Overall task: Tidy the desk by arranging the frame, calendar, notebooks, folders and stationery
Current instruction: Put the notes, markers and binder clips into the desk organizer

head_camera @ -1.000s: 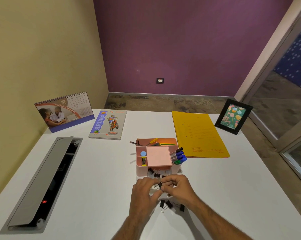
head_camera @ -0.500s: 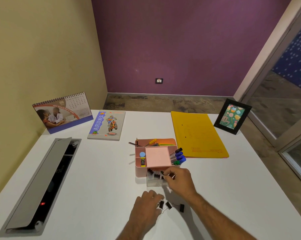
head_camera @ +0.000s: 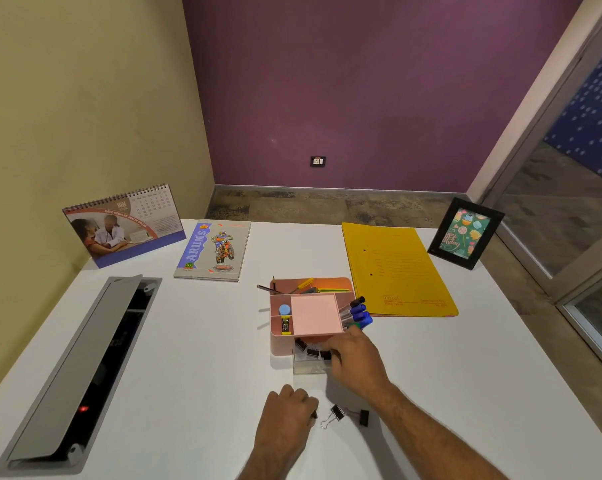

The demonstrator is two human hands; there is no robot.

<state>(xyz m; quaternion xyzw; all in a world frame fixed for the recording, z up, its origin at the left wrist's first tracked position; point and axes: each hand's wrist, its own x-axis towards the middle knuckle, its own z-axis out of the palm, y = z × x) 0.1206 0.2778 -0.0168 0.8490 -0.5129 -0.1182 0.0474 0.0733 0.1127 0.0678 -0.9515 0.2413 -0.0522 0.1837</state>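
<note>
Reaching further since the earlier frame, right hand (head_camera: 356,358) dips curled fingers into the clear drawer (head_camera: 308,365) of clips (grasp hidden). Left hand (head_camera: 285,415) rests curled beside two clips (head_camera: 337,412) on the table (head_camera: 195,358).

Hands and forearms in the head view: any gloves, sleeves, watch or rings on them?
None visible. The left hand and right hand are bare, with no gloves, and both forearms are uncovered to the frame's bottom edge. No watch, band or ring shows; the fingers are partly hidden.
</note>
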